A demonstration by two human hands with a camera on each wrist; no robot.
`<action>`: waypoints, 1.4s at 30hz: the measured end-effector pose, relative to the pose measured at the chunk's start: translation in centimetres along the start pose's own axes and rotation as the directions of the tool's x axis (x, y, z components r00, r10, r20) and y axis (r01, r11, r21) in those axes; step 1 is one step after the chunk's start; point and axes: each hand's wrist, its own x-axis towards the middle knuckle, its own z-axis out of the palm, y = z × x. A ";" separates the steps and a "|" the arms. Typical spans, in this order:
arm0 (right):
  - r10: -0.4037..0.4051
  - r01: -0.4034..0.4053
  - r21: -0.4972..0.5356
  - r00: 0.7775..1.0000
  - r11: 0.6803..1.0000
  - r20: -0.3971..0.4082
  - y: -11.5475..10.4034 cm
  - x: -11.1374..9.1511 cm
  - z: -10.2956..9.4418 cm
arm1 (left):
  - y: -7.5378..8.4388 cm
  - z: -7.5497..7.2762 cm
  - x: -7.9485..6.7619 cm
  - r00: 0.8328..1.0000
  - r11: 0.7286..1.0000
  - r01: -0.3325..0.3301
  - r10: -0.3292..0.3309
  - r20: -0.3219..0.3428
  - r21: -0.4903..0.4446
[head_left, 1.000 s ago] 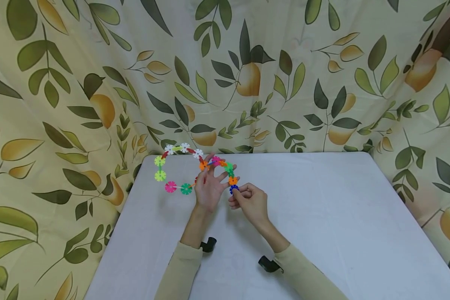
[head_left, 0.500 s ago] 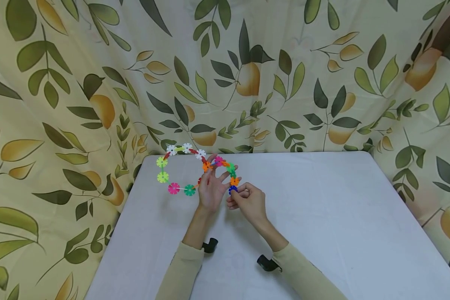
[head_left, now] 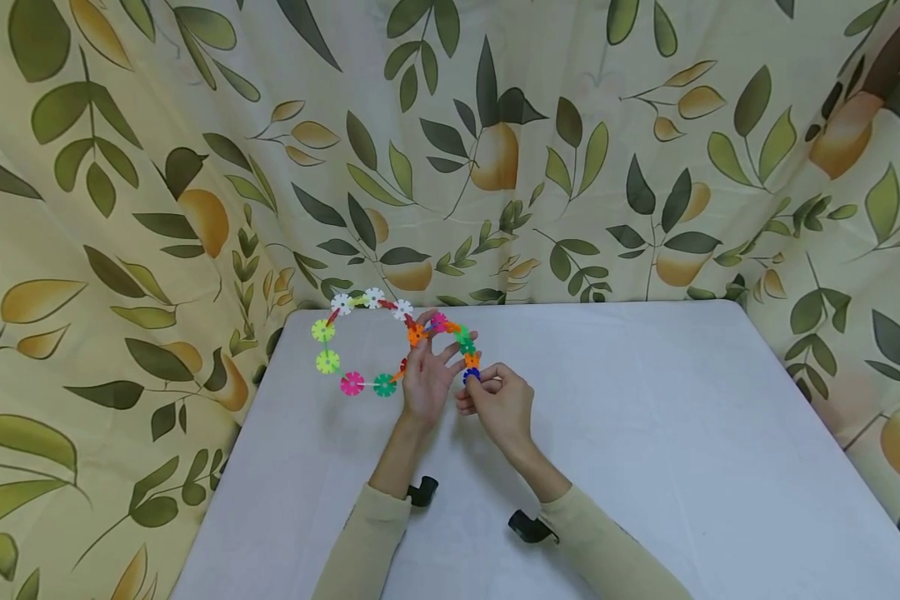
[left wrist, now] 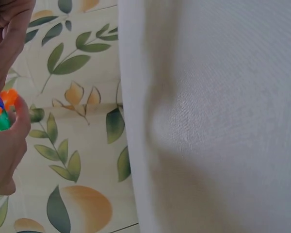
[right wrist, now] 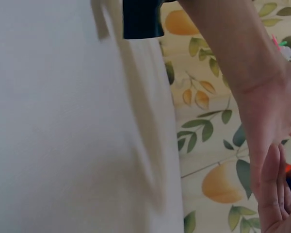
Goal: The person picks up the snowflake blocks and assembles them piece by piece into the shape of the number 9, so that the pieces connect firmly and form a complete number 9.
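A chain of colourful notched plastic discs, snowflake building pieces, is held up over the table. Its left part forms a big loop with white discs (head_left: 341, 304), yellow-green discs (head_left: 327, 362), a pink disc (head_left: 352, 383) and a green disc (head_left: 384, 384). My left hand (head_left: 427, 390), palm toward me, pinches the chain near an orange disc (head_left: 416, 334) between thumb and index finger; its other fingers are spread. From there a shorter strand curves right and down to a blue disc (head_left: 472, 375). My right hand (head_left: 506, 408) pinches that blue disc with thumb and fingertips.
A white-covered table (head_left: 645, 433) lies beneath both hands. Behind it and at the sides hangs a leaf-and-fruit patterned curtain (head_left: 570, 208). Black wrist cameras sit at the left cuff (head_left: 423, 492) and the right cuff (head_left: 532, 527).
My left hand and the chain have shifted slightly right. The blue disc in my right fingers has come up a little, closer under the neighbouring orange disc.
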 end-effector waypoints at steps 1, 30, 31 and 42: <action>-0.002 0.002 -0.003 1.000 1.000 -0.006 0.0 0.0 0.0 | 0.0 0.0 0.0 1.000 1.000 -0.010 0.010 0.003 0.014; -0.118 0.119 0.004 0.987 0.993 -0.112 0.7 0.5 0.2 | -1.9 1.0 -0.7 0.997 0.994 -0.076 0.077 -0.022 0.074; -0.114 0.115 0.003 0.987 0.993 -0.109 0.7 0.5 0.2 | -1.9 1.1 -0.7 0.997 0.994 -0.076 0.078 -0.023 0.079; -0.095 0.094 -0.013 0.989 0.995 -0.112 1.6 0.8 -0.1 | -1.9 1.4 -0.7 0.997 0.994 -0.074 0.076 -0.020 0.081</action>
